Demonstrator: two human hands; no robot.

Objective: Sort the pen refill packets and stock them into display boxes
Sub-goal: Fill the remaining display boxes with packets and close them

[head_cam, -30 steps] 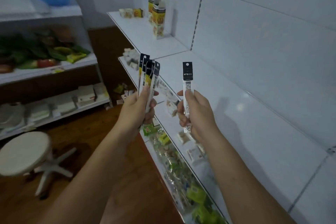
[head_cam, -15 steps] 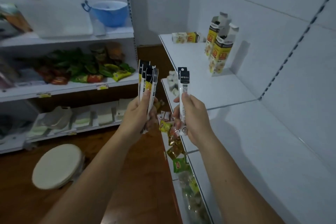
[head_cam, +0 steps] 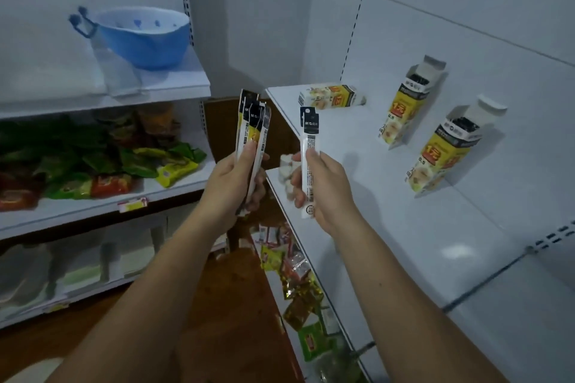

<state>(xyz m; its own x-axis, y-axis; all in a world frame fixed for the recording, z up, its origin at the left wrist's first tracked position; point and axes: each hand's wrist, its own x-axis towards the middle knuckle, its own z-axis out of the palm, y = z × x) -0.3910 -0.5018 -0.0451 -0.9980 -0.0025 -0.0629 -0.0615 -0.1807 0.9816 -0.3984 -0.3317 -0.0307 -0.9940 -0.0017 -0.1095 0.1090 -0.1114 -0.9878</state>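
Observation:
My left hand (head_cam: 233, 186) grips a fanned bunch of several pen refill packets (head_cam: 252, 121), white and yellow with black tops, held upright. My right hand (head_cam: 326, 190) holds upright white refill packets (head_cam: 309, 130) with black tops, apparently two stacked together. On the white shelf (head_cam: 389, 196) to the right stand two open yellow display boxes, the nearer display box (head_cam: 445, 149) and the farther display box (head_cam: 407, 102), both with dark refill tops showing. A third box (head_cam: 329, 97) lies on its side at the shelf's far end. Both hands hover left of the shelf's front edge.
A blue bowl (head_cam: 140, 34) sits on the upper left shelf. Green and red snack bags (head_cam: 93, 165) fill the shelf below it. Snack packets (head_cam: 295, 274) crowd the lower right shelf under my arms. The floor is brown wood.
The view has swung left and closer to the shelf, so the display boxes now sit right of my hands. Both hands keep their packets upright.

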